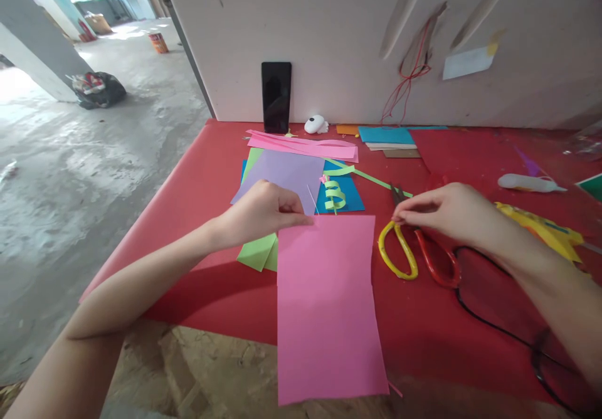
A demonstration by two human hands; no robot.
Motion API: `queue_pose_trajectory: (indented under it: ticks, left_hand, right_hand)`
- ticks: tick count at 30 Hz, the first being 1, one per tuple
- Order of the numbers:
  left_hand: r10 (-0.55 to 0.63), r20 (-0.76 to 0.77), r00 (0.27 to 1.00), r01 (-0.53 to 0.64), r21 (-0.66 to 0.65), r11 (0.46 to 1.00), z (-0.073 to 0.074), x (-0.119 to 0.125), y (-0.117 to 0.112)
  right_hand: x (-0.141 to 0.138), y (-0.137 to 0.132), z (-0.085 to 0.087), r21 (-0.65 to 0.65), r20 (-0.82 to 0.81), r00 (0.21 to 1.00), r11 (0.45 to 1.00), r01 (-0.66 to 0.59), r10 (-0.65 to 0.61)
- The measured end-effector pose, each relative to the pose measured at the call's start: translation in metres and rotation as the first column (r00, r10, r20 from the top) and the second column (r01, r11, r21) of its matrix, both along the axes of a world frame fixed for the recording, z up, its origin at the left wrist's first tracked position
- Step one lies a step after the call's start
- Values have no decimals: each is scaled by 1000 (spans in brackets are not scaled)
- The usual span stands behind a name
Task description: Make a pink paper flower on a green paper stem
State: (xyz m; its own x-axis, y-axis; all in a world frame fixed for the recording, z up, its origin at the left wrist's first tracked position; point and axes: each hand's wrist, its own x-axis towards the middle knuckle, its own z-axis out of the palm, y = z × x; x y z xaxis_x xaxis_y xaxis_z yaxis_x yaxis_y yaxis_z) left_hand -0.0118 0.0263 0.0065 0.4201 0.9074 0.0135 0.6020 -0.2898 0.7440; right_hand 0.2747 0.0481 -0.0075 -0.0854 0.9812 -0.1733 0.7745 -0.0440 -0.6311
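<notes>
My left hand (270, 209) is closed, its thumb and fingers pinching the upper left edge of a pink sheet of paper (329, 306). The sheet hangs over the front edge of the table. A thin white strand (312, 198) rises beside those fingertips. At the right, my right hand (444, 211) pinches a pair of scissors (399, 262) near the top of the yellow loop; the other loop is red. The fingers partly cover the blades, which point away from me. Just beyond the sheet stands a curled light-green paper strip (335, 194) with a small pink piece at its top.
Purple paper (294, 171), blue paper (355, 199) and pink strips (305, 146) lie behind. A black phone (276, 97) leans on the wall. To the right are a glue bottle (527, 183), a yellow glue gun (540, 228) and its black cord (493, 325).
</notes>
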Motion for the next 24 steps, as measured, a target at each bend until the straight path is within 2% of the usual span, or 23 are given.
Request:
queue_pose_trajectory:
  ticks: [2,4,5,7,10,12,16,21,24]
  left_hand:
    - [-9,0,1000,9,-4,1000,-3,1,1]
    - [-73,-9,997,73,-15,997,-8,4,0]
    - [-96,-16,995,96,-17,995,-10,6,-1]
    - [-99,-19,995,99,-9,995,-15,10,-5]
    - [-100,-12,995,100,46,994,-18,12,-12]
    - [-102,-23,994,104,109,989,-18,12,-14]
    - [-70,-64,996,83,229,970,-21,12,-15]
    - [-29,-110,994,60,294,954,-22,12,-17]
    - [-20,-84,996,46,328,944,-17,10,-18]
  right_hand:
    - [4,-3,2,18,-58,997,999,48,-47]
    - [-6,-11,7,39,-148,988,999,38,-31]
    - [-16,-16,10,66,-230,973,998,-4,19]
    - [-42,-26,14,100,-279,949,987,-122,146]
    - [-77,-34,17,74,-206,908,931,-357,365]
    - [-90,-35,17,54,-190,891,911,-409,412]
    - [-96,-32,16,52,-204,889,911,-408,410]
    - [-92,-30,18,42,-184,896,914,-404,404]
    - [-85,-27,18,40,-160,930,943,-330,332]
